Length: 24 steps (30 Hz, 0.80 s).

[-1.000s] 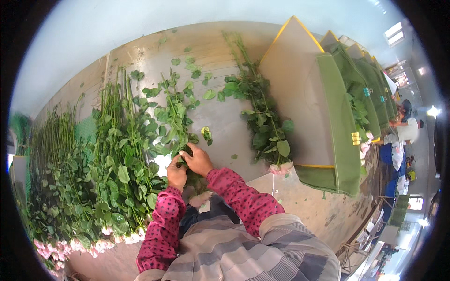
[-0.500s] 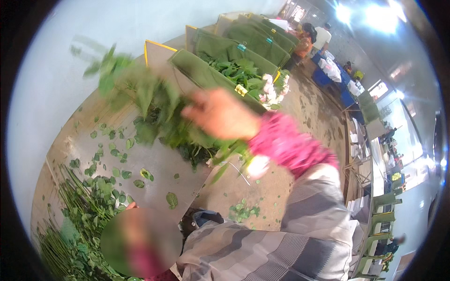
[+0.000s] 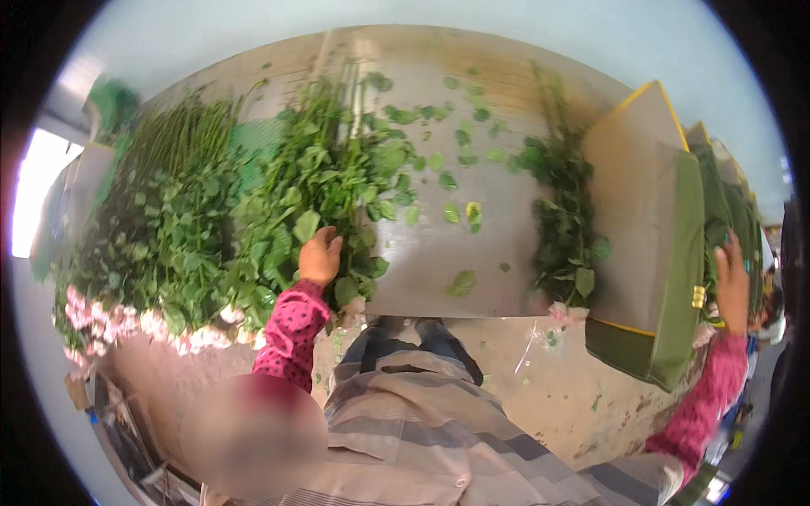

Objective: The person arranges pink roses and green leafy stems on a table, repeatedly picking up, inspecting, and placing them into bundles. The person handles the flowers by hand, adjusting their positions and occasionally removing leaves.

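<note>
My left hand [image 3: 321, 257] lies at the right edge of a heap of long-stemmed pale pink roses [image 3: 316, 169], fingers curled in among the leaves. It seems to grip a stem, though leaves partly cover the fingertips. Out at the far right, my right hand [image 3: 731, 282] reaches past a green cloth-covered divider [image 3: 679, 278], fingers stretched upward and nothing visible in them. Leaves show beside those fingers. A smaller bunch of roses [image 3: 564, 211] lies on the grey table [image 3: 498, 278], left of the divider, with its blooms at the near edge.
Loose leaves [image 3: 451, 181] are scattered over the tabletop. A larger row of roses [image 3: 173, 219] covers the left side, blooms overhanging the near edge. More green dividers [image 3: 734, 198] stand in line at the right. A pale wall [image 3: 506, 21] rises behind the table.
The view has swung left to face the table. My right hand has gone from in front of blurred leafy stems to beyond the first divider. My left hand remains by the rose heap.
</note>
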{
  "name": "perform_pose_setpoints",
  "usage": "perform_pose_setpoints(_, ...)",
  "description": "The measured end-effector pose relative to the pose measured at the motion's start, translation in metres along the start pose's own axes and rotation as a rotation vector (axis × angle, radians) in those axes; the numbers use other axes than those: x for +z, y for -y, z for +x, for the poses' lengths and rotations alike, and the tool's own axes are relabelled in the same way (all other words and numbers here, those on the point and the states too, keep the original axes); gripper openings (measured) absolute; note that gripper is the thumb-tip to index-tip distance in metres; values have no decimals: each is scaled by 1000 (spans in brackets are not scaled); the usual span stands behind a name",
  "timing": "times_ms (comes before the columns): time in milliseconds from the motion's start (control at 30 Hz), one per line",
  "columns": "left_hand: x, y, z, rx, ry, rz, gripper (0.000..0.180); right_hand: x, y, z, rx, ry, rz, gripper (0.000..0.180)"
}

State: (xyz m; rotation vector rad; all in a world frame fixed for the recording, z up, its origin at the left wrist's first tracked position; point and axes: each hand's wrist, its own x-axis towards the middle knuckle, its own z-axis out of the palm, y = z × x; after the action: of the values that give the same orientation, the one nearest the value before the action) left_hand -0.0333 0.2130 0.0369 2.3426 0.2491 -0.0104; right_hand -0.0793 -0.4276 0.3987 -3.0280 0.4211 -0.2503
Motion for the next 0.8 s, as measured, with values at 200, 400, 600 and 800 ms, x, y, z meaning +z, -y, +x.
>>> perform_pose_setpoints(200,9,-24,-7,-218,135,398,36,30,175,-92,-321,328,629,40)
perform_pose_setpoints(400,43,9,7,-157,144,423,32,303,289,-135,-112,836,1327,30)
perform_pose_setpoints(600,4,18,16,-194,301,-6,46,428,440,-112,321,920,1526,38)
perform_pose_setpoints(800,-27,4,18,-205,478,-429,44,438,469,-103,89,840,1430,32)
